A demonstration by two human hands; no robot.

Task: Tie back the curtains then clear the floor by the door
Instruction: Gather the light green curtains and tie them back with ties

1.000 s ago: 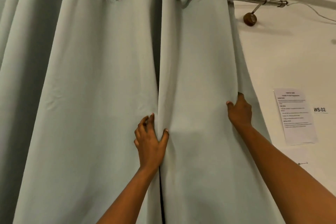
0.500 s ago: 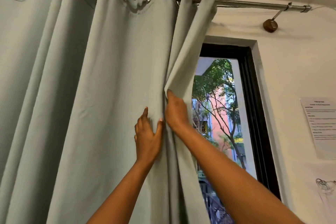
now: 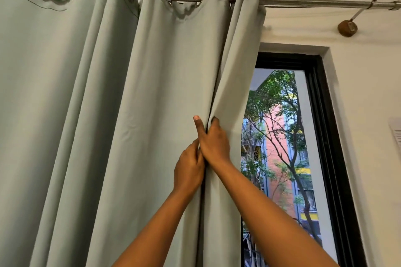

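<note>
A pale grey-green curtain hangs in deep folds from eyelets on a metal rod. My right hand grips the curtain's gathered right edge, thumb up on the front and fingers behind the fold. Just below and to its left, my left hand holds the same bunch of fabric, its fingers curled into the fold and touching my right hand. Both arms reach up from the bottom of the view.
To the right of the curtain edge a black-framed window shows trees and a brick building outside. A round wooden wall bracket carries the rod's right end. A paper sheet hangs on the white wall at the far right.
My right hand has drawn the curtain's right edge leftward against my left hand, uncovering the window. Both hands now meet on the gathered fold, and the view has shifted left.
</note>
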